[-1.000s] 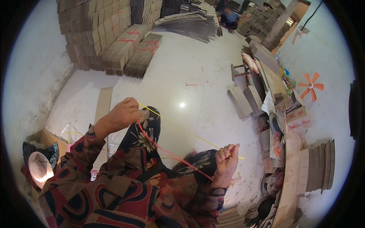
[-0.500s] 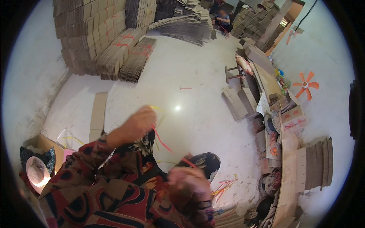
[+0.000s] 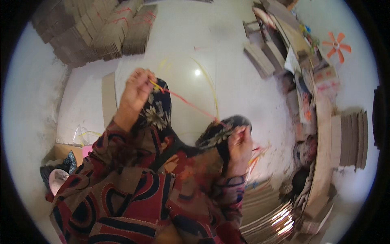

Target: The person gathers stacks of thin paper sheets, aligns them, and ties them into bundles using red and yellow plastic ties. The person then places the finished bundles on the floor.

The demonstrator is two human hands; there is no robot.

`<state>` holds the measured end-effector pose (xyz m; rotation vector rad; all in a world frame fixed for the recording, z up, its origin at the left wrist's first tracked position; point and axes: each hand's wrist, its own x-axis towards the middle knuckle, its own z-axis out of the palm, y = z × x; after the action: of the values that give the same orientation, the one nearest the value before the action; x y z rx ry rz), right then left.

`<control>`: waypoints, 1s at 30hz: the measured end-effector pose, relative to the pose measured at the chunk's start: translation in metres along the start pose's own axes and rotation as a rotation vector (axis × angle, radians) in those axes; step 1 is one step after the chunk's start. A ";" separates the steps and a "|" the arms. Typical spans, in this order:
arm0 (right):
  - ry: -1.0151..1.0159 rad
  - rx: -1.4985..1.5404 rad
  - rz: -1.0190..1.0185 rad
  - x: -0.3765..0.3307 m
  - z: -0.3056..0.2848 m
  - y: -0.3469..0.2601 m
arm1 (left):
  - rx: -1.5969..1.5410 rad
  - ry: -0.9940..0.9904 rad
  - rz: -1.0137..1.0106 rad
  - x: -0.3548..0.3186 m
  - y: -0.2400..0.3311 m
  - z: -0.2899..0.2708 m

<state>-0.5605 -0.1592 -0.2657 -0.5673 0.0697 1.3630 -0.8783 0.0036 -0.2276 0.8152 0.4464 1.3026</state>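
A thin red strap [image 3: 187, 102] stretches over my knees between my two hands. My left hand [image 3: 136, 92] is closed, its fingertips pinching the strap where it meets a short piece of yellow strap [image 3: 155, 85]. Above the right knee, my right hand [image 3: 239, 148] has its fingers pressed together. The red strap runs toward that hand, though its end there is blurred. A longer yellow strap [image 3: 214, 91] curves up from near the right knee, over the pale floor. Dark flowered trousers [image 3: 156, 114] cover my knees.
Stacked folded cardboard [image 3: 122, 34] stands at the far left. A flat cardboard strip [image 3: 109, 95] lies left of my hand. Cardboard pieces [image 3: 264, 215] and loose coloured straps [image 3: 256, 156] lie at the near right. A cluttered bench [image 3: 323, 138] and an orange fan [image 3: 336, 46] line the right.
My left hand has moved up and left, my right hand up and right. The red strap between them now runs straighter. The view has tilted down, and the person at the back is out of view.
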 end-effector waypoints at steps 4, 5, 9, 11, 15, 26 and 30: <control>0.089 0.000 -0.149 -0.004 -0.037 -0.072 | 0.006 0.038 0.017 0.021 0.018 -0.038; 0.196 0.049 -0.181 -0.004 -0.049 -0.094 | 0.021 -0.038 -0.031 0.025 0.033 -0.051; 0.190 -0.011 -0.302 -0.020 -0.106 -0.183 | 0.415 0.103 -0.175 0.023 0.052 -0.059; 0.187 -0.031 -0.336 -0.035 -0.144 -0.239 | 0.621 0.042 -0.276 0.025 0.065 -0.089; 0.180 -0.133 -0.494 -0.080 -0.164 -0.293 | 0.598 0.144 -0.367 0.010 0.077 -0.151; 0.614 -0.168 -0.671 -0.150 -0.203 -0.314 | 1.783 0.198 0.154 -0.082 0.166 -0.394; 0.745 -0.219 -0.702 -0.156 -0.220 -0.313 | 2.419 0.408 -0.617 -0.093 0.223 -0.401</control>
<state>-0.2435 -0.4221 -0.2908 -1.1391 0.2967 0.4308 -1.3323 0.0356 -0.3372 1.9361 2.4956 -0.3570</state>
